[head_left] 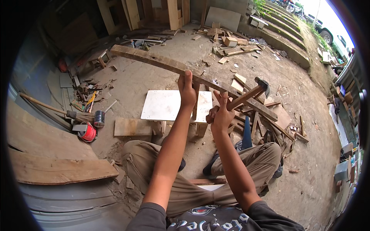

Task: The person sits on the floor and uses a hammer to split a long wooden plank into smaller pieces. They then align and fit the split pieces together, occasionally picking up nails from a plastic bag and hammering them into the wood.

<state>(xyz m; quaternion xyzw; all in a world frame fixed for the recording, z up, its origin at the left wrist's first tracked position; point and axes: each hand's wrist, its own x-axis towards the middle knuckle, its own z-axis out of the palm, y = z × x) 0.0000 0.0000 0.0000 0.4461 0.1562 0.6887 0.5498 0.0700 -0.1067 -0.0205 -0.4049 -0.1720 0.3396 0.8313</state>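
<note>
Grey-brown floor [316, 161], strewn with wood scraps [233, 50], surrounds the white board [158, 106]. By this board's far edge, the left hand [187, 92] grips a long wooden beam [148, 59]; beside its right edge, the right hand [221, 115] is closed around the handle of a hammer [246, 97]. Outdoor steps [283, 29] rise beyond the board, rightward. The left forearm [171, 154] hides part of it; whether the upright wooden piece [195, 102] there joins the beam, I cannot tell.

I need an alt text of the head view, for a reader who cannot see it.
A right hand grips a wooden-handled hammer with a dark metal head, while the left hand holds a long brown wooden beam above a white rectangular board. Brown wood scraps lie scattered over the dusty grey-brown floor.
</note>
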